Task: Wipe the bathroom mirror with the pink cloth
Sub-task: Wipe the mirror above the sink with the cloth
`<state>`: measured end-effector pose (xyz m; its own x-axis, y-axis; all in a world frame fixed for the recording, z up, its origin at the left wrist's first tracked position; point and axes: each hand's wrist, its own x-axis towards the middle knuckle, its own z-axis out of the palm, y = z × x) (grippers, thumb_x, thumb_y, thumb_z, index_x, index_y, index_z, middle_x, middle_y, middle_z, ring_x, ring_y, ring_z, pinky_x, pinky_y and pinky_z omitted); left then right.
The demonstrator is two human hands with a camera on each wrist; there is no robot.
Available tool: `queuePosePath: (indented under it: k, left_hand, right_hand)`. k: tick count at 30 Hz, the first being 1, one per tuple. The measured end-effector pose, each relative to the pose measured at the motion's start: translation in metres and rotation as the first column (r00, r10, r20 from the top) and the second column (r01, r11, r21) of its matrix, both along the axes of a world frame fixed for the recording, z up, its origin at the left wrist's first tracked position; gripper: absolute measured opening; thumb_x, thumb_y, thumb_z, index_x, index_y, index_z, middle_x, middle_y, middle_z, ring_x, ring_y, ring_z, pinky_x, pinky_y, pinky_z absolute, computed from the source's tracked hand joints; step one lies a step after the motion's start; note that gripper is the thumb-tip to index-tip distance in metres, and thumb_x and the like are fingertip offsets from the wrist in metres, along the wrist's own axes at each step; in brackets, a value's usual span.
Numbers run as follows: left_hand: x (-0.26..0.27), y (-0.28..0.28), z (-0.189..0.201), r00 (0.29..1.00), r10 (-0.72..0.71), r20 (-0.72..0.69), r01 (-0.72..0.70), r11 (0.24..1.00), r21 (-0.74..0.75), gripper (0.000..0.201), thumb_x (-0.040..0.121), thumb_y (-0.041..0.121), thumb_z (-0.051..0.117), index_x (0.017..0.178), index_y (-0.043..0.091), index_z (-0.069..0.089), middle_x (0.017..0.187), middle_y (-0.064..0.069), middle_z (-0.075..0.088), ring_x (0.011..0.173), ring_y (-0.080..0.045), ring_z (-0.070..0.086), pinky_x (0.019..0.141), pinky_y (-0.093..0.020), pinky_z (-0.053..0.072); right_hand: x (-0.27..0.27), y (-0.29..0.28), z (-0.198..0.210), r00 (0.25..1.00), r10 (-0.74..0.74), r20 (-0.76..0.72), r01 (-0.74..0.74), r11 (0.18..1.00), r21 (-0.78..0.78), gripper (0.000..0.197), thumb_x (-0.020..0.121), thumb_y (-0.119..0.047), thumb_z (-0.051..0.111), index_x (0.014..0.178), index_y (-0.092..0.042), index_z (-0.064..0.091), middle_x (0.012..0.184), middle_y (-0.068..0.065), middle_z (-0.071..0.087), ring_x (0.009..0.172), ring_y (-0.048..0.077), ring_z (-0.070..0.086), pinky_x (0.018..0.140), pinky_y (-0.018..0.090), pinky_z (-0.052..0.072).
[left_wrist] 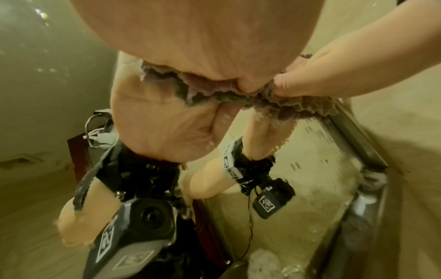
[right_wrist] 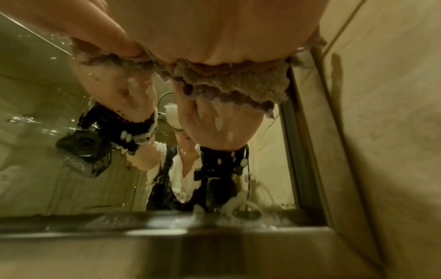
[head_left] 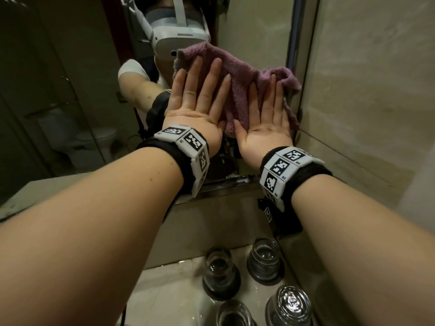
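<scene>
Hands flat on glass, both of them. My left hand (head_left: 197,95) lies spread with straight fingers on the left part of the pink cloth (head_left: 237,74), palm pressing it to the bathroom mirror (head_left: 70,90). My right hand (head_left: 266,118) does the same on the cloth's right part, fingers straight and close together, nothing curled round the fabric. Thumbs nearly meet over the cloth's lower edge.

Cloth sits bunched and wrinkled between both palms and the glass, near the mirror's right side, its right corner reaching the metal frame (head_left: 294,43). From the left wrist view I see the cloth's ruffled edge (left_wrist: 214,94) squeezed under the heel of the left hand (left_wrist: 203,37), with its reflection right below. Right wrist view shows the same: the cloth edge (right_wrist: 238,85) pinned under the right hand (right_wrist: 226,28), close to the frame's corner.

Glass below the cloth carries droplets and streaks (right_wrist: 133,83). Reflected in the mirror: a white headset (head_left: 179,34), forearms, a toilet (head_left: 98,137).

Both wrists wear black bands with white marker tags (head_left: 188,147). Below, on the pale counter (head_left: 164,278), stand four glass tumblers (head_left: 220,274), upside down, near each other. Beige tiled wall (head_left: 364,90) to the right of the mirror.
</scene>
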<state>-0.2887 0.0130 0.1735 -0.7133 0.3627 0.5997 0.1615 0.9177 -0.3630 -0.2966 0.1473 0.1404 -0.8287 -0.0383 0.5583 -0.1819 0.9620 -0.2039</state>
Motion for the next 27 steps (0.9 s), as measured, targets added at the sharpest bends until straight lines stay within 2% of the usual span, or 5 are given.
queuePosePath:
  k: [12,18,21,24,27]
  left_hand:
    - [0.01,0.011,-0.048,0.984,0.048,0.174,-0.046,0.999,-0.015,0.069,0.097,0.045,0.018,0.146,0.02,-0.024,0.154,-0.004,-0.03,0.142,-0.03,-0.026,0.105,-0.043,-0.025]
    - [0.019,-0.005,-0.099,0.953,0.025,0.303,0.003,0.996,-0.091,0.065,0.099,0.037,0.019,0.136,0.019,-0.031,0.127,0.002,-0.051,0.129,-0.02,-0.039,0.094,-0.037,-0.042]
    - [0.024,-0.01,-0.113,0.972,-0.013,0.234,0.027,0.998,-0.055,0.061,0.096,0.039,0.02,0.144,0.018,-0.011,0.14,-0.002,-0.036,0.134,-0.018,-0.024,0.1,-0.036,-0.036]
    - [0.029,-0.011,-0.127,0.945,0.028,0.326,0.007,0.994,-0.108,0.064,0.1,0.041,0.016,0.137,0.015,-0.029,0.131,0.0,-0.048,0.135,-0.019,-0.033,0.101,-0.039,-0.039]
    - [0.038,-0.013,-0.137,0.923,0.046,0.382,0.006,0.991,-0.133,0.068,0.101,0.038,0.02,0.136,0.012,-0.031,0.135,0.0,-0.041,0.144,-0.023,-0.024,0.106,-0.037,-0.026]
  right_hand:
    - [0.02,0.001,-0.04,0.974,-0.007,0.226,0.001,1.0,0.025,0.07,0.099,-0.037,0.025,0.143,-0.016,-0.026,0.152,0.01,-0.032,0.142,0.026,-0.025,0.114,0.035,-0.013]
    - [0.031,-0.007,-0.095,0.933,-0.042,0.358,0.067,0.996,-0.056,0.074,0.098,-0.041,0.029,0.146,-0.012,-0.02,0.155,0.014,-0.022,0.145,0.03,-0.012,0.118,0.039,-0.003]
    - [0.038,-0.01,-0.11,0.93,-0.055,0.363,0.082,0.995,-0.059,0.074,0.097,-0.042,0.03,0.147,-0.012,-0.016,0.157,0.015,-0.014,0.146,0.03,-0.006,0.118,0.039,-0.001]
    - [0.044,-0.012,-0.113,0.942,-0.066,0.329,0.087,0.995,-0.05,0.073,0.097,-0.039,0.032,0.148,-0.007,-0.01,0.157,0.02,-0.008,0.146,0.032,-0.002,0.118,0.039,0.0]
    - [0.049,-0.011,-0.11,0.944,-0.058,0.324,0.067,0.998,-0.018,0.071,0.097,-0.038,0.032,0.149,-0.004,-0.002,0.157,0.02,-0.005,0.146,0.031,-0.002,0.119,0.038,0.002]
